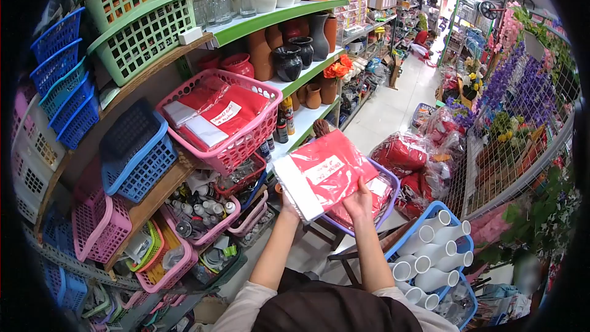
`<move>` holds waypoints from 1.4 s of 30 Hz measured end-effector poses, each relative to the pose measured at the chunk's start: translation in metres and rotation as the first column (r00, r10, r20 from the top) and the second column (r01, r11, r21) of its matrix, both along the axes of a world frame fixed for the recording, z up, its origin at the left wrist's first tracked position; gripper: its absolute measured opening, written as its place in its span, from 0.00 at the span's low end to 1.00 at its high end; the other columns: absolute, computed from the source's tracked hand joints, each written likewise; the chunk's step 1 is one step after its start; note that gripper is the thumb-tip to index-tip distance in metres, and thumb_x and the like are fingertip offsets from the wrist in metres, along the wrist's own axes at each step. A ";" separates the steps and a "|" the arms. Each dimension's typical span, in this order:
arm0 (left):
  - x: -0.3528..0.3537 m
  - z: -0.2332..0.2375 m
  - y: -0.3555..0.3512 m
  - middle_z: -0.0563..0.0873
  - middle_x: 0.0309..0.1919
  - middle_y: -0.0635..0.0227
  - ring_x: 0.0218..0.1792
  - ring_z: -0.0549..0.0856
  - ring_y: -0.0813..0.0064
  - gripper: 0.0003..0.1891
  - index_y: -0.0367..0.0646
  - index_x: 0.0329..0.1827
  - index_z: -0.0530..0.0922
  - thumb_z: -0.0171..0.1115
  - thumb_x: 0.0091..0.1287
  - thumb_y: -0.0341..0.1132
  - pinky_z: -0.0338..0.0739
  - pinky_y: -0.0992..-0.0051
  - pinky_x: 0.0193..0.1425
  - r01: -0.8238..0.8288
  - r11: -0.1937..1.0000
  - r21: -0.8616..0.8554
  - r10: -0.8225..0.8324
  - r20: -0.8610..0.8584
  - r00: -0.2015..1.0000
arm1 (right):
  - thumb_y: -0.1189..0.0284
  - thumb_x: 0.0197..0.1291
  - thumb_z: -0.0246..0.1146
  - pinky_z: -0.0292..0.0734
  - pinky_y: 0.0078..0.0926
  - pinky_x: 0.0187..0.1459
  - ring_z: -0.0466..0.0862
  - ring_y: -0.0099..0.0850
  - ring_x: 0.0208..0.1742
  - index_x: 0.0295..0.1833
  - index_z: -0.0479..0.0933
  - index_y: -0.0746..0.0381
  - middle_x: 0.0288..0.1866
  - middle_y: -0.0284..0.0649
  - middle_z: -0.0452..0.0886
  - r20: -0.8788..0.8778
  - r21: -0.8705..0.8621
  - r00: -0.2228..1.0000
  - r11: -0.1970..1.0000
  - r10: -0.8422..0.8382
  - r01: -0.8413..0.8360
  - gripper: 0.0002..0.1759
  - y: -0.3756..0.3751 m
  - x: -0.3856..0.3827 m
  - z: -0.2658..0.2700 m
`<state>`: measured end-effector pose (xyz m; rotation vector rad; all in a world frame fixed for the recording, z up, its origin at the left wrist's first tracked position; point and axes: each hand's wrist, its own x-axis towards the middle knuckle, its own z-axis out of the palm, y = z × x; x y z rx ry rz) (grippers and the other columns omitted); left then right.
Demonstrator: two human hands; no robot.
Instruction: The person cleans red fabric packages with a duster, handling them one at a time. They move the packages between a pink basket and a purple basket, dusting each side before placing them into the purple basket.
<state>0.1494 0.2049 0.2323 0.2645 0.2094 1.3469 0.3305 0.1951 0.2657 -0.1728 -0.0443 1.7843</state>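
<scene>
Holding a red packet (341, 158), left hand (289, 208) and right hand (359, 203) clamp its edges.

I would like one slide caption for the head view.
Left hand and right hand hold a plastic-wrapped red-and-white bundle near a pink basket containing similar bundles.

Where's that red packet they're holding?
Just right of centre in the head view, the red packet is held between the left hand and right hand, partly covering the purple basket.
</scene>
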 end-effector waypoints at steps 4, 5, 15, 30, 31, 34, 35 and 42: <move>0.000 0.026 -0.005 0.65 0.64 0.60 0.65 0.62 0.60 0.34 0.42 0.66 0.56 0.37 0.65 0.58 0.58 0.62 0.66 -0.019 0.998 0.060 0.025 -0.092 0.995 | 0.59 0.64 0.48 0.54 0.46 0.66 0.65 0.40 0.64 0.60 0.63 0.64 0.61 0.46 0.68 -0.005 0.105 0.997 0.991 -0.079 0.079 0.25 0.001 0.015 0.019; -0.003 0.024 -0.003 0.64 0.64 0.60 0.64 0.63 0.60 0.34 0.42 0.67 0.55 0.39 0.65 0.58 0.59 0.60 0.66 0.078 0.995 0.064 -0.081 0.039 0.996 | 0.59 0.64 0.48 0.54 0.46 0.66 0.65 0.40 0.64 0.60 0.63 0.64 0.61 0.46 0.68 -0.006 0.105 0.997 0.991 -0.080 0.080 0.25 0.000 0.019 0.025; 0.007 0.026 -0.009 0.67 0.61 0.65 0.61 0.67 0.63 0.34 0.50 0.66 0.57 0.51 0.61 0.57 0.64 0.47 0.58 0.209 0.977 0.049 -0.195 -0.204 0.959 | 0.70 0.58 0.56 0.63 0.35 0.61 0.71 0.33 0.58 0.56 0.69 0.59 0.54 0.37 0.74 0.578 0.380 0.761 0.922 -0.295 0.069 0.19 -0.017 0.001 0.036; -0.029 -0.074 -0.005 0.62 0.64 0.57 0.62 0.65 0.62 0.35 0.42 0.67 0.54 0.35 0.66 0.59 0.60 0.58 0.64 0.051 0.787 0.615 -0.285 0.290 0.914 | 0.73 0.53 0.62 0.73 0.24 0.45 0.79 0.29 0.41 0.49 0.74 0.68 0.40 0.42 0.81 0.923 0.355 0.218 0.920 -0.317 -0.165 0.17 0.023 0.005 -0.059; -0.034 -0.074 -0.004 0.62 0.64 0.57 0.63 0.65 0.62 0.35 0.42 0.67 0.54 0.35 0.66 0.59 0.60 0.58 0.64 0.036 0.793 0.608 -0.288 0.322 0.902 | 0.73 0.53 0.62 0.73 0.24 0.45 0.79 0.29 0.41 0.49 0.74 0.68 0.40 0.42 0.81 0.924 0.352 0.217 0.921 -0.314 -0.165 0.17 0.029 0.012 -0.081; -0.041 -0.077 -0.011 0.61 0.64 0.57 0.63 0.64 0.62 0.35 0.42 0.67 0.53 0.35 0.66 0.58 0.59 0.58 0.65 -0.009 0.806 0.592 -0.293 0.413 0.862 | 0.72 0.49 0.64 0.73 0.32 0.44 0.80 0.39 0.40 0.50 0.72 0.68 0.38 0.47 0.80 0.677 0.430 -0.680 0.901 -0.281 0.056 0.21 0.040 0.029 -0.145; -0.038 -0.077 -0.012 0.61 0.64 0.57 0.63 0.63 0.62 0.34 0.42 0.67 0.53 0.35 0.66 0.58 0.58 0.59 0.65 -0.024 0.811 0.585 -0.294 0.442 0.847 | 0.70 0.49 0.63 0.72 0.36 0.44 0.79 0.44 0.40 0.49 0.72 0.67 0.38 0.50 0.79 0.777 0.376 -0.580 0.920 -0.246 0.114 0.22 0.044 0.032 -0.174; -0.040 -0.072 -0.009 0.59 0.65 0.58 0.64 0.61 0.63 0.33 0.42 0.68 0.53 0.35 0.66 0.57 0.55 0.59 0.66 -0.119 0.847 0.518 -0.284 0.630 0.722 | 0.64 0.52 0.56 0.69 0.50 0.40 0.77 0.55 0.39 0.46 0.71 0.64 0.35 0.56 0.78 0.785 0.074 -0.620 0.990 0.017 0.121 0.18 0.041 0.034 -0.173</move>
